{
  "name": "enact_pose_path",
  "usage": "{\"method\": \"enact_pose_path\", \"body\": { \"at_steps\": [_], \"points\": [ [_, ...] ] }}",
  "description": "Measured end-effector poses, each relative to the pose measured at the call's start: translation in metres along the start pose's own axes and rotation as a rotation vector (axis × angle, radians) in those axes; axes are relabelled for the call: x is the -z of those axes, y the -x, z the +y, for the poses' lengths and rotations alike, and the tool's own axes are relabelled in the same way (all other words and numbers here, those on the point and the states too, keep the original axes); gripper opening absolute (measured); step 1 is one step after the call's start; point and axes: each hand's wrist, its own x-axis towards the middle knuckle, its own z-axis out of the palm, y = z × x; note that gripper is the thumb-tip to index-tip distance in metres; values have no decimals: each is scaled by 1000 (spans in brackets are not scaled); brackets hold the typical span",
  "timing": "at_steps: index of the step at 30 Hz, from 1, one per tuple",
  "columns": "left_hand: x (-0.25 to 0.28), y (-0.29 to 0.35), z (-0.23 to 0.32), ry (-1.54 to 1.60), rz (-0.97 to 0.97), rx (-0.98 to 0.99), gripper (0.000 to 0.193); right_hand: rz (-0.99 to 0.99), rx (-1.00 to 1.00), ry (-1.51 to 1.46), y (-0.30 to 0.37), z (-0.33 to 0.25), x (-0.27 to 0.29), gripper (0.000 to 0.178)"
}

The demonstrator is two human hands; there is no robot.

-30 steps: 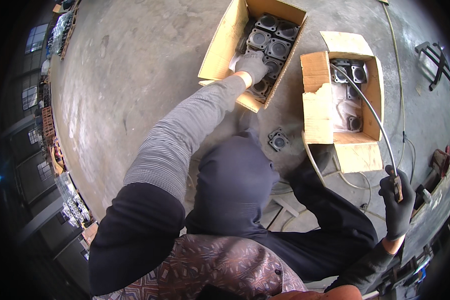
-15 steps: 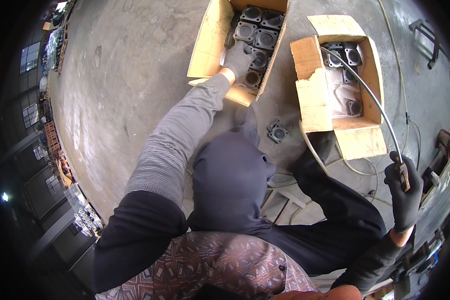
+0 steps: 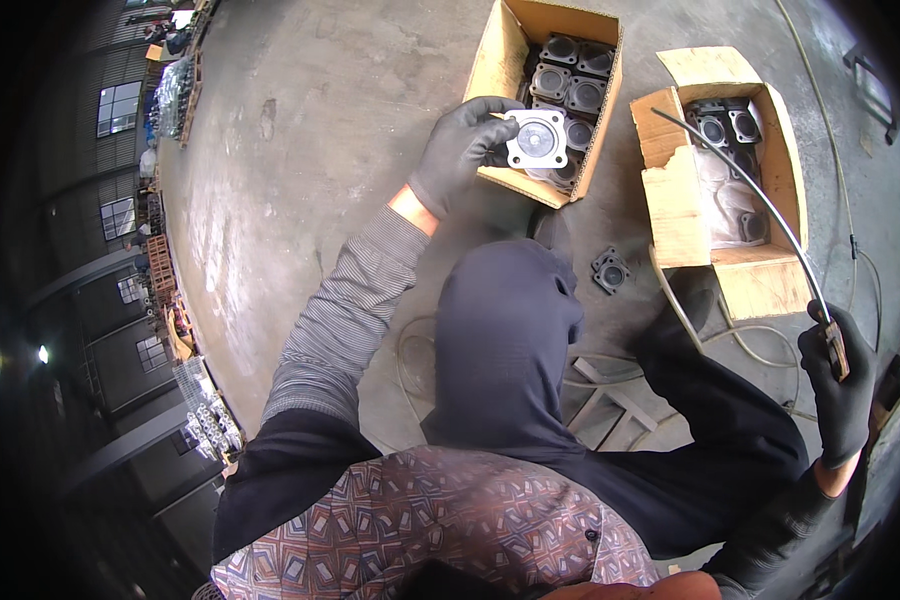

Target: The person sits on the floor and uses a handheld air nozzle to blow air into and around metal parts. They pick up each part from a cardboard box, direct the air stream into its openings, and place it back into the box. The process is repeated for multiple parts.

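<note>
Square flanged part (image 3: 538, 139) is now upper centre, pinched by the left hand (image 3: 458, 152) (which was inside the left carton (image 3: 498, 65) before); right hand (image 3: 842, 390) grips a wand handle (image 3: 836, 350). Dark parts (image 3: 586, 95) there, some in the right carton (image 3: 675, 205) too.

Windows (image 3: 118, 109) line the left wall (image 3: 116, 172), with a black frame (image 3: 858, 64) far right.

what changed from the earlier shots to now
The left hand has come out of the left-hand box, back toward the body and leftward, and now holds a square metal part. The tip of the long-tubed tool has shifted left, over a flap of the right-hand box. The right hand still grips the tool; the boxes and loose floor part stay put.
</note>
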Motion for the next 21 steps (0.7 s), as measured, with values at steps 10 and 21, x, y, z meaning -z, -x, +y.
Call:
{"method": "enact_pose_path", "body": {
  "at_steps": [10, 21],
  "points": [
    [-16, 39, 34, 39, -25, -66, 39, -86, 47, -29, 19, -7, 3, 32],
    [-98, -15, -77, -499, -588, 67, 34, -82, 96, -4, 15, 7, 10, 28]
  ]
}}
